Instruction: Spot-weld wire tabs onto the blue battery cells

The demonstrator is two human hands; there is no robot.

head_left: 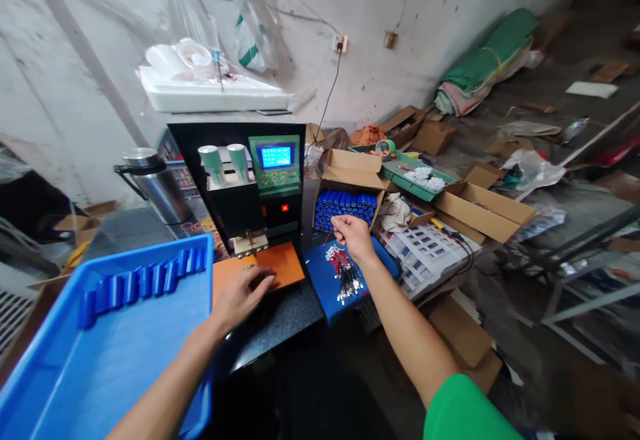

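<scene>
My left hand (pixel 244 297) lies on the orange board (pixel 287 265) in front of a black spot welder (pixel 280 223). Its thumb and fingers are apart, just below the welder's electrode tips (pixel 250 239), and I see nothing held in it. Raised over the blue mat, my right hand (pixel 353 235) pinches a thin red wire (pixel 329 236) between thumb and fingertips. Below it, a bunch of red and black wires (pixel 345 273) with white connectors and silvery ends lies on the blue mat (pixel 317 263). An open carton behind it holds many blue cylindrical cells (pixel 346 208).
A large blue tray (pixel 125 373) at left carries a row of blue cells (pixel 143 281). Behind it stands a steel jug (pixel 160 190). At right are a green tray (pixel 425 191), cardboard boxes (pixel 483 210) and a white plastic crate (pixel 420 260). A white shelf tray (pixel 215 97) sits above the welder.
</scene>
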